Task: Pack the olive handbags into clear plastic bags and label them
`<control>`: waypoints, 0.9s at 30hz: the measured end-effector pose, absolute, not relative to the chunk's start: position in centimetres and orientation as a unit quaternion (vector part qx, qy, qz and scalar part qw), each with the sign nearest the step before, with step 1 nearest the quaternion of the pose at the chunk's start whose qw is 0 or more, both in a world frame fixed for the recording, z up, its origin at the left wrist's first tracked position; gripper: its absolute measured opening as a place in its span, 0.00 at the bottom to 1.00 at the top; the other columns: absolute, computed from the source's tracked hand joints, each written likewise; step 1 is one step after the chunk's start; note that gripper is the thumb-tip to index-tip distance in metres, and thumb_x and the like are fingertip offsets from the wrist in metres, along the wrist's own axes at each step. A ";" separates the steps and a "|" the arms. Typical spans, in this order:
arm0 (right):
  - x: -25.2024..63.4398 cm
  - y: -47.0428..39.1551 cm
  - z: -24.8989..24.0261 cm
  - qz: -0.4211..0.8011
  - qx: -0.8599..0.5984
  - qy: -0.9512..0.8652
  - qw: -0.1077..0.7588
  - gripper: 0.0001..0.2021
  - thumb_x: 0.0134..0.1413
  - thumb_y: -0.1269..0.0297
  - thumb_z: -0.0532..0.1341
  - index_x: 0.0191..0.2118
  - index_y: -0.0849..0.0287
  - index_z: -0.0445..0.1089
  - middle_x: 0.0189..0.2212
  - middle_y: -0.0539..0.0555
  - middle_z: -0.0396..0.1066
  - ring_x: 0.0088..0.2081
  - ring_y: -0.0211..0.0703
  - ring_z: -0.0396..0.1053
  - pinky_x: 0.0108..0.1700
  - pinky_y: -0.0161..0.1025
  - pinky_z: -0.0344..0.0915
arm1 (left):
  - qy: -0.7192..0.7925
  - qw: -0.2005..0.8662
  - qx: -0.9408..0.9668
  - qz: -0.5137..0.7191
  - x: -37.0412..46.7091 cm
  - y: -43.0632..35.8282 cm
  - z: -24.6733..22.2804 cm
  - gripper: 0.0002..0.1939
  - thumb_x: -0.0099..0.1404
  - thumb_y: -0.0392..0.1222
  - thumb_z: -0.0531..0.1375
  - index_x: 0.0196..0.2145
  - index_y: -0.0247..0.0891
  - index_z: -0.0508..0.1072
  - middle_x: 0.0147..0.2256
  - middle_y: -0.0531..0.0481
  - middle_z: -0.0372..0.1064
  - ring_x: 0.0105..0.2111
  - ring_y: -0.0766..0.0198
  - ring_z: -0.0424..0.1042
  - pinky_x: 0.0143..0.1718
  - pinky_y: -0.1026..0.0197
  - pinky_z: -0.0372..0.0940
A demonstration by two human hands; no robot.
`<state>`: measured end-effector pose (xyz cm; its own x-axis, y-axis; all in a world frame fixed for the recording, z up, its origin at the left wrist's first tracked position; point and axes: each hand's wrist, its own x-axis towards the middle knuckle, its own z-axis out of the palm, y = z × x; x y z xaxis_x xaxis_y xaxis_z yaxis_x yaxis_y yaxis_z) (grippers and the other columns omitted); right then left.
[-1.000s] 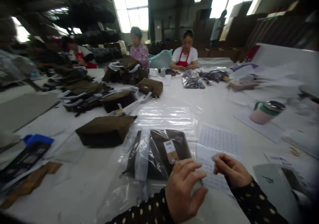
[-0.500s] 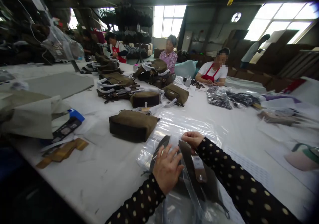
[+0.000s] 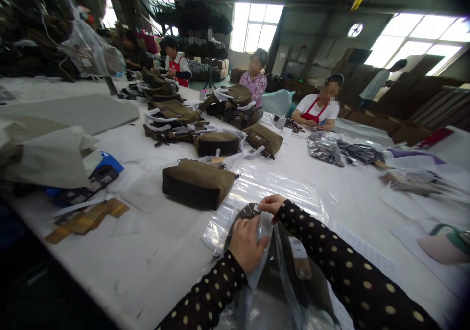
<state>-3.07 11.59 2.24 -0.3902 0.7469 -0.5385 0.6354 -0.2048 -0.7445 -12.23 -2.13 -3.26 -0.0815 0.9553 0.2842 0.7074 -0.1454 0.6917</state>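
Observation:
A dark olive handbag (image 3: 281, 264) lies in front of me, with clear plastic film (image 3: 286, 295) over its lower part. A translucent white plastic strip (image 3: 264, 227) runs along it between my hands. My left hand (image 3: 247, 246) rests on the bag's left side against the strip, thumb apart from the fingers. At the strip's upper end, my right hand (image 3: 272, 205) is closed in a pinch on it; the fingertips are partly hidden. A brown and white hang tag (image 3: 301, 259) lies on the bag, just below my right sleeve.
Beyond the hands lie flat clear plastic bags (image 3: 286, 183) and an olive handbag (image 3: 200, 183). Farther back are piled handbags (image 3: 174, 117). Brown card pieces (image 3: 88, 217) and a blue-black box (image 3: 99, 178) are left. Black items in plastic (image 3: 325, 149) lie right. Co-workers (image 3: 317, 109) sit across the table.
My right hand has shifted left and nearer my left hand, still pinching. My left hand's fingers have drawn closer together. More of the white strip shows between the hands.

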 end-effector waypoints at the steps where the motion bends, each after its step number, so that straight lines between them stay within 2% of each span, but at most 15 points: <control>1: -3.3 11.7 2.0 0.529 -0.561 -0.636 0.038 0.06 0.42 0.65 0.62 0.22 0.61 0.66 0.11 0.42 0.53 0.13 0.28 0.53 0.16 0.30 0.61 | 0.634 0.141 0.676 0.348 -12.0 -2.3 -3.3 0.24 0.61 0.50 0.53 0.52 0.37 0.61 0.49 0.42 0.64 0.48 0.52 0.62 0.54 0.41 0.50; 4: -3.7 11.9 1.5 0.476 -0.592 -0.650 -0.004 0.05 0.42 0.68 0.61 0.20 0.61 0.66 0.10 0.44 0.56 0.12 0.30 0.54 0.15 0.31 0.59 | 0.653 0.090 0.700 0.276 -11.3 -2.9 -3.7 0.30 0.59 0.57 0.53 0.55 0.42 0.59 0.54 0.41 0.58 0.52 0.46 0.57 0.55 0.35 0.42; 7: -4.0 12.2 1.0 0.435 -0.609 -0.663 -0.034 0.04 0.41 0.69 0.61 0.20 0.62 0.67 0.10 0.45 0.57 0.13 0.32 0.56 0.15 0.31 0.57 | 0.677 0.065 0.697 0.227 -10.8 -3.4 -4.3 0.37 0.54 0.64 0.53 0.57 0.45 0.55 0.56 0.39 0.55 0.54 0.40 0.54 0.54 0.33 0.39; 10: -4.0 12.4 0.4 0.404 -0.608 -0.681 -0.048 0.04 0.40 0.69 0.61 0.21 0.61 0.68 0.11 0.45 0.58 0.14 0.33 0.57 0.15 0.30 0.57 | 0.687 0.057 0.695 0.203 -10.9 -3.7 -4.8 0.39 0.52 0.67 0.52 0.58 0.49 0.54 0.56 0.38 0.54 0.54 0.38 0.54 0.53 0.32 0.39; 13: -3.7 12.6 -0.1 0.383 -0.605 -0.696 -0.062 0.04 0.40 0.67 0.61 0.21 0.61 0.69 0.13 0.46 0.60 0.16 0.33 0.59 0.16 0.30 0.57 | 0.690 0.052 0.694 0.199 -11.3 -4.0 -5.0 0.39 0.52 0.68 0.51 0.58 0.51 0.52 0.57 0.38 0.53 0.54 0.38 0.54 0.53 0.32 0.39; 18: -3.6 12.6 -0.8 0.349 -0.606 -0.710 -0.077 0.07 0.41 0.61 0.62 0.23 0.59 0.70 0.17 0.47 0.65 0.21 0.34 0.63 0.21 0.29 0.59 | 0.690 0.047 0.694 0.202 -11.3 -4.0 -5.4 0.40 0.51 0.65 0.55 0.59 0.52 0.50 0.57 0.39 0.53 0.55 0.39 0.52 0.53 0.32 0.39; 22: -4.2 12.3 -0.6 0.285 -0.627 -0.718 -0.101 0.12 0.37 0.55 0.65 0.23 0.59 0.70 0.22 0.52 0.69 0.29 0.43 0.69 0.30 0.35 0.63 | 0.679 0.068 0.697 0.221 -11.1 -3.7 -4.9 0.38 0.53 0.64 0.54 0.59 0.50 0.51 0.57 0.38 0.53 0.56 0.39 0.51 0.53 0.32 0.40; 25: -3.9 11.7 0.6 0.219 -0.651 -0.720 -0.102 0.18 0.36 0.55 0.65 0.33 0.61 0.69 0.32 0.58 0.71 0.37 0.51 0.68 0.39 0.43 0.63 | 0.659 0.094 0.699 0.262 -12.8 -5.6 -4.5 0.37 0.55 0.61 0.54 0.59 0.47 0.52 0.59 0.38 0.50 0.58 0.42 0.49 0.54 0.35 0.45; 27: -3.3 10.7 1.8 0.184 -0.636 -0.746 -0.071 0.23 0.40 0.54 0.63 0.42 0.61 0.64 0.37 0.60 0.69 0.40 0.52 0.67 0.41 0.44 0.62 | 0.671 0.111 0.670 0.298 -15.0 -8.6 -4.9 0.38 0.55 0.59 0.56 0.59 0.41 0.52 0.59 0.37 0.49 0.58 0.44 0.50 0.54 0.40 0.49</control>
